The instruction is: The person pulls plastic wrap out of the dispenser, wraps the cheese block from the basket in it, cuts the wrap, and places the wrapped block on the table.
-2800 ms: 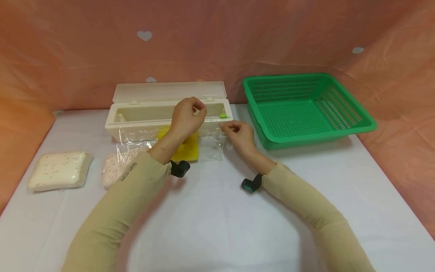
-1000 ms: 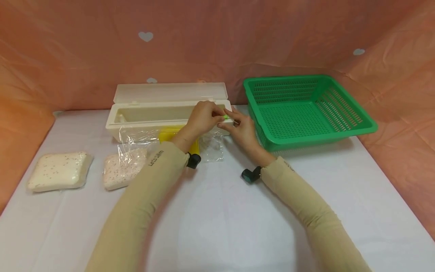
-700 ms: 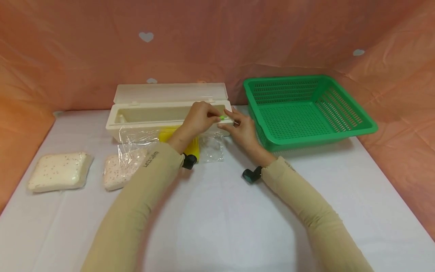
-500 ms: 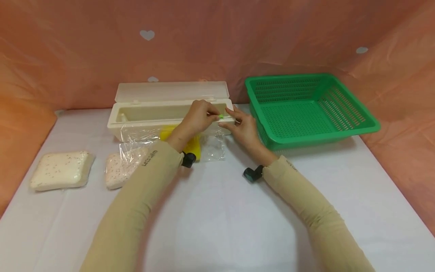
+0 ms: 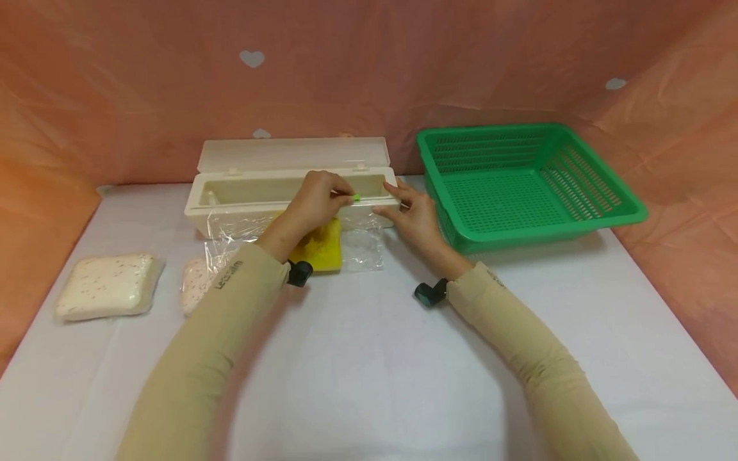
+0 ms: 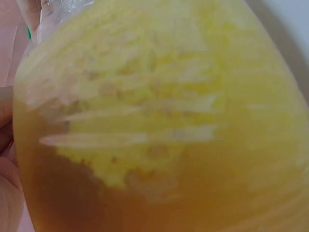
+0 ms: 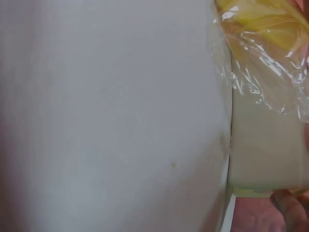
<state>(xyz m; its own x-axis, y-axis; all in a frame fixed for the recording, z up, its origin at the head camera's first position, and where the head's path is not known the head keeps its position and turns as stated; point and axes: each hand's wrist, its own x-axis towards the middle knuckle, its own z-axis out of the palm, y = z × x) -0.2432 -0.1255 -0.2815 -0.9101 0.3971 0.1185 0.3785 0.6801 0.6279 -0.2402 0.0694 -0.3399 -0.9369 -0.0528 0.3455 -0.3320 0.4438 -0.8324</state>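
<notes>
In the head view a long cream cling film dispenser [image 5: 195, 203] stands with its lid [image 5: 294, 153] tipped back. My left hand [image 5: 317, 198] pinches a small green slide cutter [image 5: 357, 197] on the front rail, right of the middle. My right hand [image 5: 415, 214] grips the dispenser's right end, thumb at the front and fingers over the rim. Clear film [image 5: 363, 250] hangs down the front and spreads over a yellow slab [image 5: 323, 250] on the table, partly hidden by my left wrist. Close up, that slab fills the left wrist view, glossy under film.
A green slotted basket [image 5: 496, 237] stands to the right of the dispenser. On the left lies a white speckled slab [image 5: 106, 285] wrapped in film. A pinkish speckled slab [image 5: 193, 285] sits beside it, half covered by my left sleeve.
From over the box, my left hand went to the dispenser's right end, then slid the green cutter left along the rail. My right hand took hold of that end and stays there.
</notes>
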